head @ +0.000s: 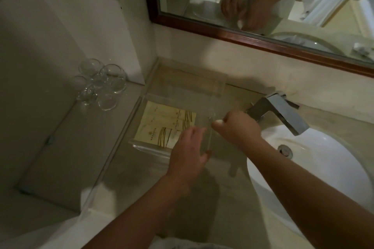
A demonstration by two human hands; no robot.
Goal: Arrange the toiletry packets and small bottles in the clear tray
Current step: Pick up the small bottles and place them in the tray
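A clear tray [182,79] stands on the counter in the corner, left of the tap. Several pale yellow toiletry packets [159,125] lie flat in its near left part. My left hand [188,151] hovers over the tray's near right corner with fingers spread, covering some of the packets. My right hand [236,127] is at the tray's right wall, fingers pinched around a small pale thing [218,121] that is too blurred to name. No small bottle is plainly visible.
Several clear drinking glasses [101,83] stand on a lower ledge at the left. A chrome tap [279,111] and white basin [315,168] lie to the right. A wood-framed mirror [242,34] hangs on the wall behind.
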